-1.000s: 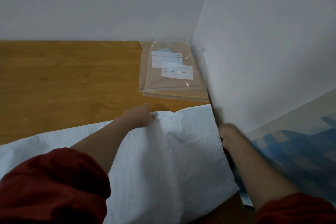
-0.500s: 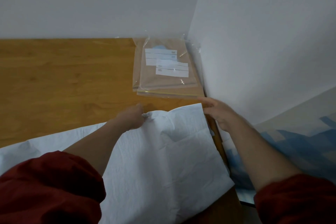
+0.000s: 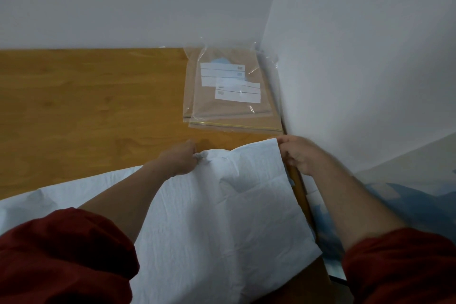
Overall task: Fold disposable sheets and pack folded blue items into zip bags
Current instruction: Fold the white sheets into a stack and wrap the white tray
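Observation:
A pale blue-white disposable sheet lies crumpled across the near part of the wooden table. My left hand pinches a bunched bit of the sheet's far edge. My right hand grips the sheet's far right corner, at the table's right edge. A stack of clear zip bags with white labels lies flat beyond my hands, in the table's back right corner.
White walls close the table off at the back and on the right. A blue and beige patterned surface lies lower down to the right of the table.
My right hand came up from beside the table's right edge and took hold of the sheet's far right corner. My left hand kept its pinch on the edge.

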